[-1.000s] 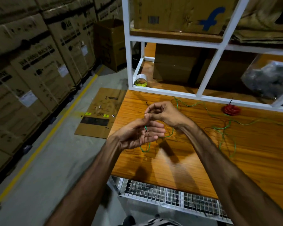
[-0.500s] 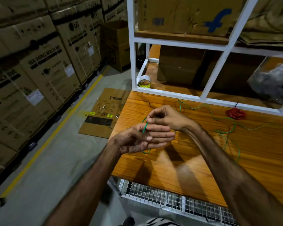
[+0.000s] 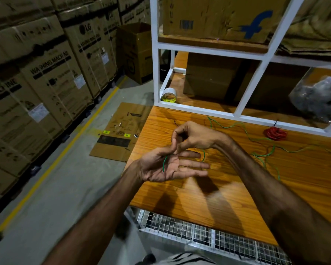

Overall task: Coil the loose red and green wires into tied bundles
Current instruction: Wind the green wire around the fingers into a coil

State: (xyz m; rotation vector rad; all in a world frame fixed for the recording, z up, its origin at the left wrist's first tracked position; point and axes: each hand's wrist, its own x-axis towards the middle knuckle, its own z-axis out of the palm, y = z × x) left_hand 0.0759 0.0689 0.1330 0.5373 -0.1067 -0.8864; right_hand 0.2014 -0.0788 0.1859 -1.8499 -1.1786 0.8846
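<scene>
Head view: left hand (image 3: 168,167) is lying palm up, fingers spread flat, with the green wire (image 3: 165,163) running across the palm. Right hand (image 3: 191,136), just above and touching, is pinching that thin, springy wire. Its loose length is trailing right across the wooden table (image 3: 218,197) toward the back edge, nearer the right arm. Red wire bundle (image 3: 275,133) is sitting coiled there.

The left hand (image 3: 166,166) is flat, palm up, with green wire (image 3: 165,162) across it. The right hand (image 3: 194,136) pinches the wire just above. More green wire lies on the wooden table (image 3: 227,188), near a red coil (image 3: 275,134).
</scene>
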